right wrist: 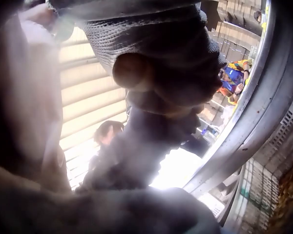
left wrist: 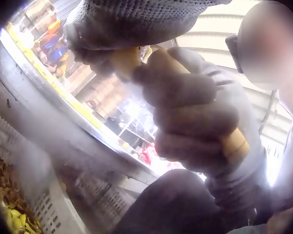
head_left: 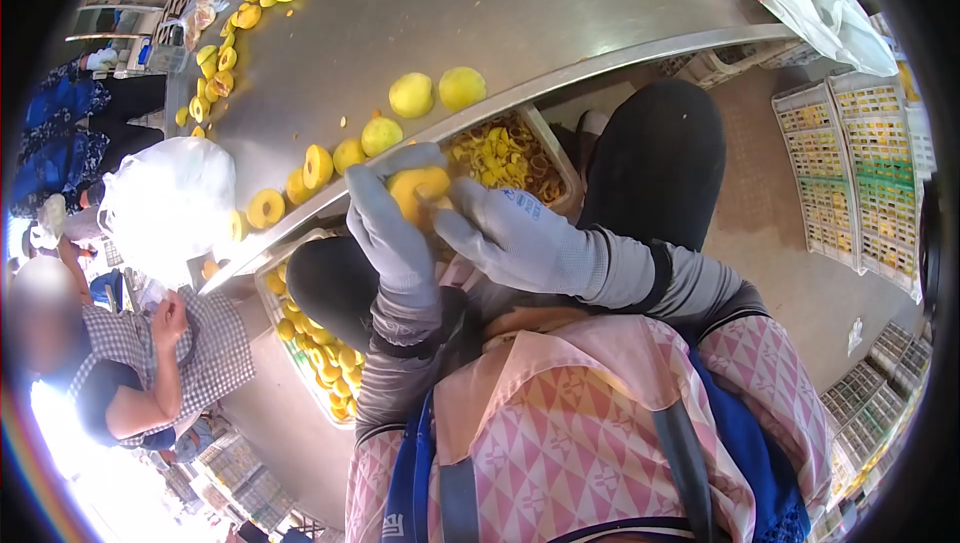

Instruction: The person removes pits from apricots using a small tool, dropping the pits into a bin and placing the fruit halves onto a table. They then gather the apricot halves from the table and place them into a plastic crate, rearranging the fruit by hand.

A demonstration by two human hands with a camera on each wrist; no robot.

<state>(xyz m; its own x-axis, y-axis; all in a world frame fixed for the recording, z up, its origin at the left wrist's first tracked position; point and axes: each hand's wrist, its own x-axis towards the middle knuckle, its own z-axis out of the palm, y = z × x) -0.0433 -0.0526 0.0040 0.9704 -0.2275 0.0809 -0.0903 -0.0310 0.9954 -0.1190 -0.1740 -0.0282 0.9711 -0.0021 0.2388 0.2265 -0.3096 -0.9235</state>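
In the head view a yellow fruit (head_left: 412, 195) is held between two gloved hands above the table's near edge. My left hand (head_left: 392, 233) curls its fingers round the fruit from the left. My right hand (head_left: 525, 238) meets it from the right. The left wrist view shows the right hand (left wrist: 195, 107) wrapped round a pale wooden handle (left wrist: 235, 147), beside the fruit (left wrist: 125, 61) under the left hand (left wrist: 136, 22). What the handle ends in is hidden. Dark and blurred, the right hand (right wrist: 161, 63) fills much of the right wrist view.
Whole and halved fruits (head_left: 410, 95) lie along the metal table (head_left: 350, 33). A crate of peels and scraps (head_left: 572, 165) stands below its edge, a crate of yellow fruit (head_left: 345, 421) at the left. Stacked crates (head_left: 850, 163) stand right; another person (head_left: 150, 373) is at the left.
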